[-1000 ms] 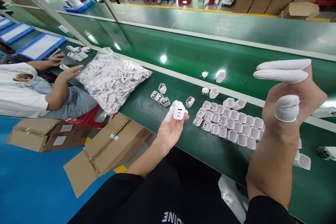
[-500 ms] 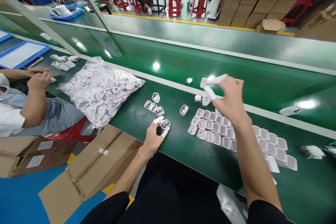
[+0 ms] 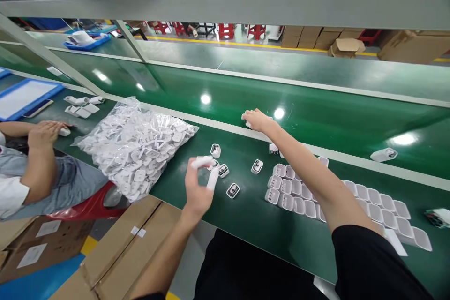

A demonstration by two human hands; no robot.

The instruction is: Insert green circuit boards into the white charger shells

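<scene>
My left hand [image 3: 199, 188], with white covers on thumb and index finger, is open. Its fingertips are in front of a small group of white charger housings [image 3: 223, 170], partly hiding some; contact is unclear. Nearer me, one filled housing [image 3: 233, 191] lies apart from the hand. Another housing [image 3: 257, 166] stands to the right. My right hand [image 3: 259, 120] reaches across to the far green strip, its fingers closed on something small that I cannot make out. Rows of open white housings [image 3: 298, 205] stand partly behind my right forearm.
A clear bag of white plastic parts [image 3: 140, 150] lies left on the green bench [image 3: 253, 225]. Beyond it, a co-worker's hands [image 3: 44, 133] hold a white piece. One housing [image 3: 384, 154] lies on the far strip. A circuit board [image 3: 438, 217] sits at right. Cartons [image 3: 123, 248] stand below.
My left hand has let go of the filled housing and moved left toward the group. The right hand has stretched farther out, its fingers closing at the far strip. The view has tilted up.
</scene>
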